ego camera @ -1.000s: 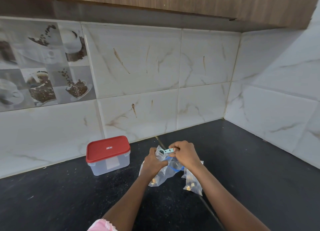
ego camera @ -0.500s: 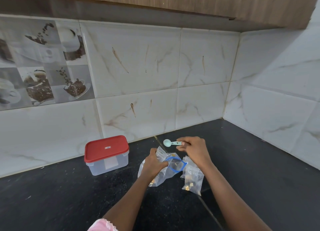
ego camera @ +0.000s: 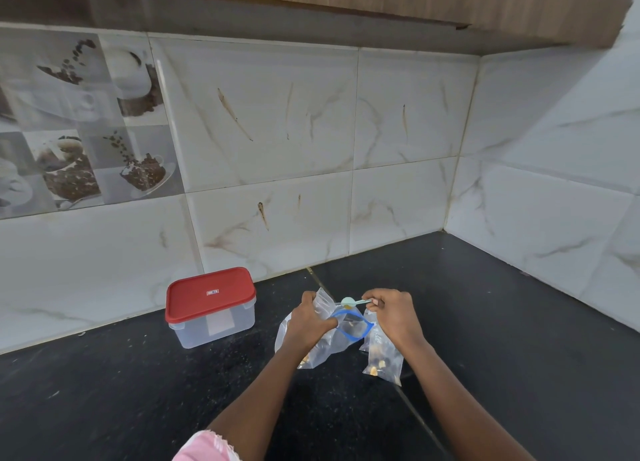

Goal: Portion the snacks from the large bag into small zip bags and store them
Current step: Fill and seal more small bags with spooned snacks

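You work on the black countertop point(ego camera: 138, 391). At its back left stands the red-lidded storage container point(ego camera: 211, 304), closed; nothing shows through its cloudy wall, so storing looks not yet done. Your left hand point(ego camera: 308, 325) grips a clear plastic bag point(ego camera: 327, 349), keeping its blue-rimmed mouth point(ego camera: 351, 327) open. I cannot tell whether it is the large bag or a small one. Under your right wrist lies one small zip bag point(ego camera: 382, 356), already holding a few brown and yellow pieces. Your right hand point(ego camera: 391, 315) pinches the pale green spoon point(ego camera: 349, 301), its bowl above the mouth with a yellowish piece point(ego camera: 347, 306) at it.
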Motion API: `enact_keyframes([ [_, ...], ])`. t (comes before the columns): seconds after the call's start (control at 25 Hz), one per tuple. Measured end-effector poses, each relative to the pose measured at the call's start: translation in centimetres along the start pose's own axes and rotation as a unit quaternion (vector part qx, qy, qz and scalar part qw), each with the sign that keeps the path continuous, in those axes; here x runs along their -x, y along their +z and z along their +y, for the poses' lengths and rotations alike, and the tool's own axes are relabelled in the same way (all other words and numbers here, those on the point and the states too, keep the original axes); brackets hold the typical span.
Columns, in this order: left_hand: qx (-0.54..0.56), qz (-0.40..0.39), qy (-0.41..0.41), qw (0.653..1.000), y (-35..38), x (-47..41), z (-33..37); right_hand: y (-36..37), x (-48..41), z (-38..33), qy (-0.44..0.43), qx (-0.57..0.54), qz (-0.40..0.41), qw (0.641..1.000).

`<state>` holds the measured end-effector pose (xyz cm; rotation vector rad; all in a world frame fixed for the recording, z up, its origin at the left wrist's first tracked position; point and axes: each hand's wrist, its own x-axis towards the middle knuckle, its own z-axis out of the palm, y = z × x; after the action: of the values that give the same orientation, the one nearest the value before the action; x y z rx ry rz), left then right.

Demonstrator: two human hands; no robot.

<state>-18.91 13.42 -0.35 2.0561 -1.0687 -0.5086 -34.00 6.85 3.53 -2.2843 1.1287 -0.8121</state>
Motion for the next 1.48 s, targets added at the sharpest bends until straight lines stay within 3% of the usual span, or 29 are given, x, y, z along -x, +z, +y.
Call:
enact_keyframes([
  [0.56, 0.006, 0.009, -0.006, 1.0, -0.6, -0.3, 0.5, 1.2, 2.5, 1.4, -0.037, -0.043, 0.078, 0.995],
  [0.72, -0.02, 0.011, 0.023, 0.999, -1.4, -0.1, 0.6, 3.2, 0.8, 0.8, -0.038, 0.038, -0.043, 0.998],
  [0.92, -0.078, 0.007, 0.055, 0.995, -2.7, -0.3, 0.5, 5.1, -2.3, -1.1, -0.068, 0.135, -0.228, 0.962],
  [1.12, -0.046, 0.022, 0.078, 0.996, -4.1, -0.2, 0.1, 7.4, -2.4, -2.0, -0.047, 0.131, -0.258, 0.956],
  [1.32, 0.114, 0.102, -0.002, 0.988, -6.3, -0.1, -3.6, 9.2, -1.5, -2.4, -0.015, 0.098, -0.24, 0.966],
  [1.48, 0.192, 0.154, -0.164, 0.955, -6.8, 0.5, -7.2, 10.5, -1.2, -2.7, 0.034, 0.08, -0.206, 0.975],
])
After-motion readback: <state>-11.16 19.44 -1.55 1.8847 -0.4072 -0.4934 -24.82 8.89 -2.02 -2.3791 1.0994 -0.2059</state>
